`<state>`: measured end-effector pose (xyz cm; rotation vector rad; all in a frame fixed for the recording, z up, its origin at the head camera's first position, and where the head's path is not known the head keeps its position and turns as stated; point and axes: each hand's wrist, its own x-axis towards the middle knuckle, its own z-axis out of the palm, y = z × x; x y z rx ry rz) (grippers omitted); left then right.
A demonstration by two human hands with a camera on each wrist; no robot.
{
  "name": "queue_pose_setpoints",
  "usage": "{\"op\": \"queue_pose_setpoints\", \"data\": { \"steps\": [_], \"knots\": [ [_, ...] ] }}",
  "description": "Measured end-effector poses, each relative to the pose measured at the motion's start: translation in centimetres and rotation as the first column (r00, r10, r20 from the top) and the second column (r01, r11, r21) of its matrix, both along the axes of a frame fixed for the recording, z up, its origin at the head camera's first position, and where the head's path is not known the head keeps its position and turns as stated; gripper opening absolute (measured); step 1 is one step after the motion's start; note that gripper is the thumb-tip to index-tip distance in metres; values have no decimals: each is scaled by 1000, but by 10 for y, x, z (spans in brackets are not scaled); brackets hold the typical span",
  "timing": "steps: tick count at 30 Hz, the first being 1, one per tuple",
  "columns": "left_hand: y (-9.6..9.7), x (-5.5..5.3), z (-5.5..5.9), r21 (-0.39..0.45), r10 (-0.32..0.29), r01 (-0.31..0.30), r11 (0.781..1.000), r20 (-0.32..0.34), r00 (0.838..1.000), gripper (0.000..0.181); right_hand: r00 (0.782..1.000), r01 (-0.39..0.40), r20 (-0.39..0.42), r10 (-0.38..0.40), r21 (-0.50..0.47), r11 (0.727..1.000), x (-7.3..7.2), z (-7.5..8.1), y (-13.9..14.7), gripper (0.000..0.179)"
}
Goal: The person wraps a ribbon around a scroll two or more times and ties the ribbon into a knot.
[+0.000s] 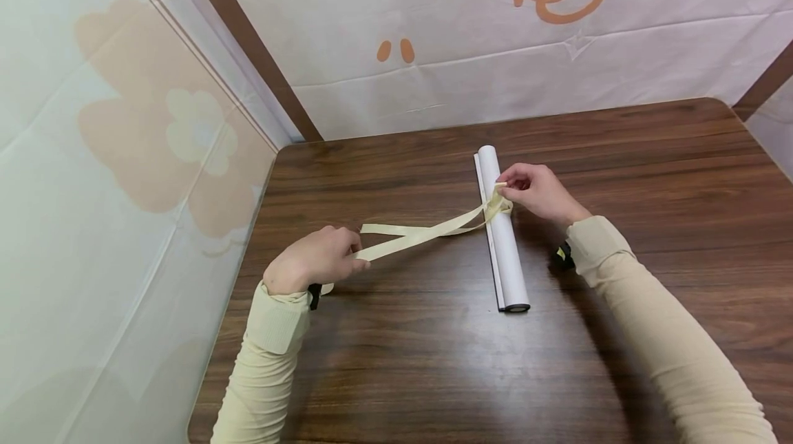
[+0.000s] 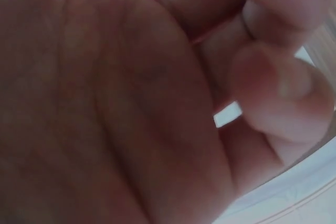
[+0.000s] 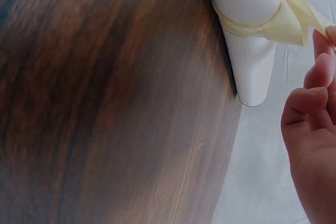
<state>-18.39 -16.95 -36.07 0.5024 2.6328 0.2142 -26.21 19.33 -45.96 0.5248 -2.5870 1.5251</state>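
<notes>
A white roll (image 1: 506,251) with dark ends lies lengthwise on the table, a pale yellow ribbon (image 1: 409,240) looped round its middle. In the head view my right hand (image 1: 537,193) pinches a short end of the ribbon just above the roll's right side. The right wrist view shows the ribbon's loop (image 3: 244,28) wrapped about the roll, with the fingertips at the view's edge. To the left, my left hand (image 1: 319,258) pinches a long strand of the ribbon between thumb and fingers. That strand runs taut-looking towards the roll. The left wrist view is mostly palm (image 2: 131,98).
The roll rests on a dark wood-grain table (image 1: 421,347). Another strand of ribbon (image 1: 379,229) ends close to the left hand. A printed cloth wall (image 1: 495,65) stands behind the table, and another printed cloth (image 1: 124,237) hangs along the left side.
</notes>
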Motion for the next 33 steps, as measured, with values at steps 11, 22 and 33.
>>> {"op": "queue_pose_setpoints", "data": {
  "steps": [11,22,33],
  "knots": [
    [1,15,-1,118,-276,272,955,22,961,43,1000,18,0,-18,62,998,11,9,-2,10],
    [15,16,-14,328,-454,424,844,18,891,34,1000,23,-4,-23,53,998,-4,-14,6,11],
    [32,21,-23,551,-633,474,687,133,762,44,1000,18,-12,-18,61,998,-1,-13,5,15]
  ]
}}
